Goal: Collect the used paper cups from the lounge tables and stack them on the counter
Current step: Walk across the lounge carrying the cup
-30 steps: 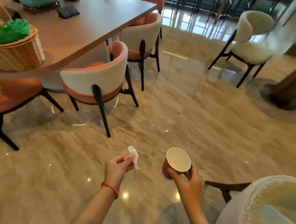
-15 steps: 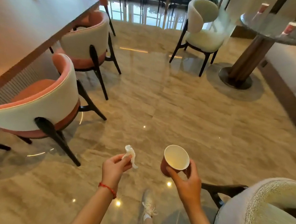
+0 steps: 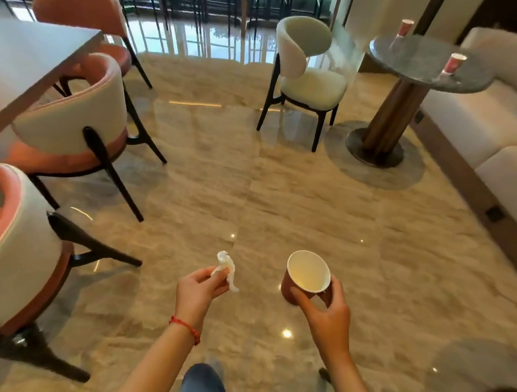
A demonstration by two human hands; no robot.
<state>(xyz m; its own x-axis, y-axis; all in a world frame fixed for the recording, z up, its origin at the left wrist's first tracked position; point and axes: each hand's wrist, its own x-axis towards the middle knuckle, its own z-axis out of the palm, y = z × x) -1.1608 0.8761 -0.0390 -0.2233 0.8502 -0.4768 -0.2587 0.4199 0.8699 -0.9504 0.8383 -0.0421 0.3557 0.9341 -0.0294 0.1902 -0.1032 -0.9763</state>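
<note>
My right hand (image 3: 328, 315) grips a red paper cup (image 3: 305, 275) with a white, empty inside, held low in front of me and tilted toward me. A crumpled white tissue (image 3: 227, 268) is pinched between the thumb and fingers of my left hand (image 3: 198, 291), which has a red string at the wrist. Two more red paper cups stand on the round grey table (image 3: 425, 62) at the far right: one cup (image 3: 405, 27) at its back edge, the other cup (image 3: 454, 63) near its right edge.
Orange-and-white chairs (image 3: 72, 121) line a long table (image 3: 25, 60) on the left. A cream chair (image 3: 308, 77) stands beside the round table, and a cream sofa (image 3: 500, 127) runs along the right. Glossy marble floor (image 3: 282, 182) stretches ahead. My knee (image 3: 204, 385) shows below.
The view has turned right and moved forward: the long table and basket slid off left, and the round table with two cups came into view. Both hands keep their holds.
</note>
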